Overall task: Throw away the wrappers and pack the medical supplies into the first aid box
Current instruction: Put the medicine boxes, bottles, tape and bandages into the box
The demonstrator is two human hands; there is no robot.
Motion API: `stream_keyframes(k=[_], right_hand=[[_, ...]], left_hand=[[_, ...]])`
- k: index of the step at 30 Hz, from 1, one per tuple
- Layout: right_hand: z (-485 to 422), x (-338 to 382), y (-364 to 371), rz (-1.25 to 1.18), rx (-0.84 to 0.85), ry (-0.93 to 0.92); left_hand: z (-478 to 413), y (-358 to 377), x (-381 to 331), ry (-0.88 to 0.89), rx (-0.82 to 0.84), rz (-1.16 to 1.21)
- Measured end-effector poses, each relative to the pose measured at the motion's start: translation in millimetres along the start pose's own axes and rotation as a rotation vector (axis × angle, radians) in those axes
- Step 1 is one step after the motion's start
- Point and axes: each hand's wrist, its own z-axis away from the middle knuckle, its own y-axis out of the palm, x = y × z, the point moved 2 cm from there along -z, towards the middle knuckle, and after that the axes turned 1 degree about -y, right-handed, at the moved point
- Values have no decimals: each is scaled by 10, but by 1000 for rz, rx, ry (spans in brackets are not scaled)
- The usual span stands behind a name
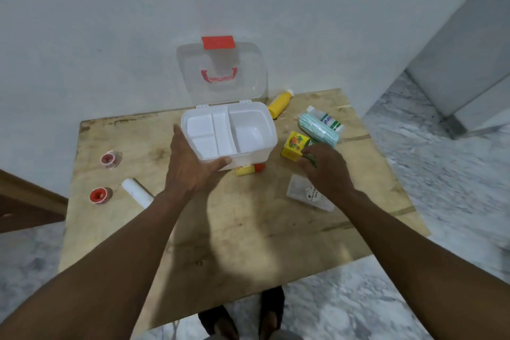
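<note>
The white first aid box stands open on the wooden table, its clear lid with a red latch leaning back toward the wall. My left hand grips the box's near left corner, thumb along the front rim. My right hand pinches a small green wrapper beside a yellow carton. A small yellow tube with a red cap lies under the box's front edge. A clear flat packet lies partly under my right wrist.
A yellow bottle lies behind the box. A pack of blue-green masks and a white bottle sit at the right. Two red tape rolls and a white bandage roll lie at the left. The wall is close behind.
</note>
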Motion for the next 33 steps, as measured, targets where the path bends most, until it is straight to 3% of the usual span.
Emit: stream_keyframes(k=[8,18,28,33], right_hand=[[-195,-559,-95,166,200,153],[-319,-688,42,217,282,106],[-284,-407,-326,14,144,166],[-368,-4,-600,-21,73,107]], left_hand=[[65,106,13,13,-73,52],[70,151,53,-6,-69,33],[127,173,9,13,-37,121],[100,147,1,32,-22,187]])
